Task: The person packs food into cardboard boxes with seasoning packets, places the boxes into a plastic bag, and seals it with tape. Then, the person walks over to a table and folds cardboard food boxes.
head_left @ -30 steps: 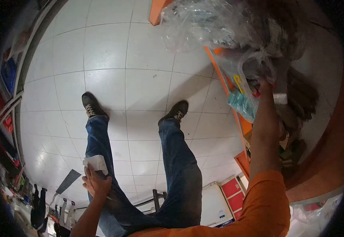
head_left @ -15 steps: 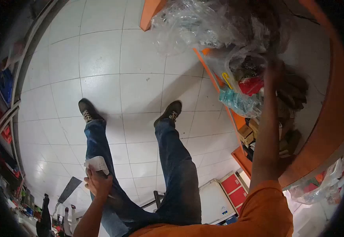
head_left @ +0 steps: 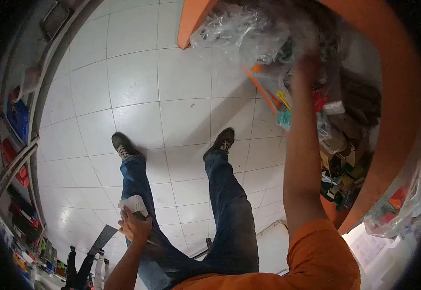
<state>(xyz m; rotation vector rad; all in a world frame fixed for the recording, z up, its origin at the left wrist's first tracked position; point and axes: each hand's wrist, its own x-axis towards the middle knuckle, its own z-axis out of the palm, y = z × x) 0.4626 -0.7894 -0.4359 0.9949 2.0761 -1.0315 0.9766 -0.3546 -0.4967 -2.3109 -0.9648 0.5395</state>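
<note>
My left hand (head_left: 135, 227) rests by my left thigh, its fingers closed round a white piece of paper (head_left: 134, 205) with a dark item against it that I cannot make out. On the right, my right arm reaches up to a shelf, where my right hand (head_left: 308, 67) is smeared by motion and its fingers do not show. It is among clear plastic bags (head_left: 239, 36). Just below the hand are a red packet (head_left: 320, 100), a yellow hook-shaped piece (head_left: 283, 99) and a teal plastic-wrapped bundle (head_left: 284, 118).
An orange curved shelf edge (head_left: 399, 92) runs down the right side. Brown gloves or similar dark items (head_left: 360, 99) and mixed small goods (head_left: 343, 179) lie inside it. White floor tiles (head_left: 133, 77) spread round my feet. Racks with a blue package (head_left: 17, 118) line the left.
My right hand has moved left and slightly up into the plastic bags, and the bags have shifted. The view has swung a little. My left hand keeps its hold on the paper.
</note>
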